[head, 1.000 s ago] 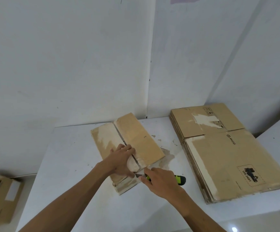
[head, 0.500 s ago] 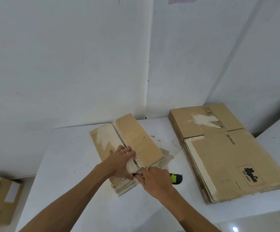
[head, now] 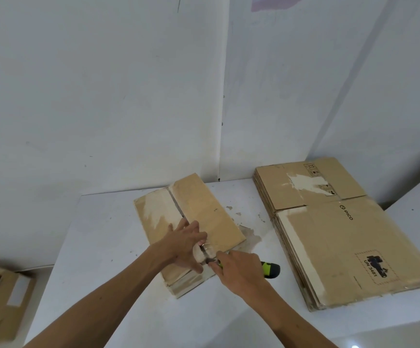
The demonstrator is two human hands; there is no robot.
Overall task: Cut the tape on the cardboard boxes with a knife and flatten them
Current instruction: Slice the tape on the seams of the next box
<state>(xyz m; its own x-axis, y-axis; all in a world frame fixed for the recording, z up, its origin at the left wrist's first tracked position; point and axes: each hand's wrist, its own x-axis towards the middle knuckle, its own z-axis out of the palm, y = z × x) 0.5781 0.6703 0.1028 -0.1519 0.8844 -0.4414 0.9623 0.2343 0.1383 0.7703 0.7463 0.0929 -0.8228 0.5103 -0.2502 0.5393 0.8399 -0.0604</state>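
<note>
A small closed cardboard box (head: 203,209) lies on the white table (head: 103,247), its two top flaps meeting at a central seam with torn pale patches. My left hand (head: 185,243) presses flat on the near part of the box, fingers spread beside the seam. My right hand (head: 237,270) grips a utility knife (head: 270,268) with a green and black handle. The blade tip sits in the seam at the box's near end, right beside my left fingers. Most of the blade is hidden by the hands.
A stack of flattened cardboard boxes (head: 341,234) lies on the right of the table, reaching its right edge. Another closed cardboard box (head: 0,302) sits low at the far left, off the table. White walls stand close behind. Small scraps lie between box and stack.
My right hand has pushed the knife forward, so the blade now reaches further along the seam under my left fingers. My left hand stays pressed on the box.
</note>
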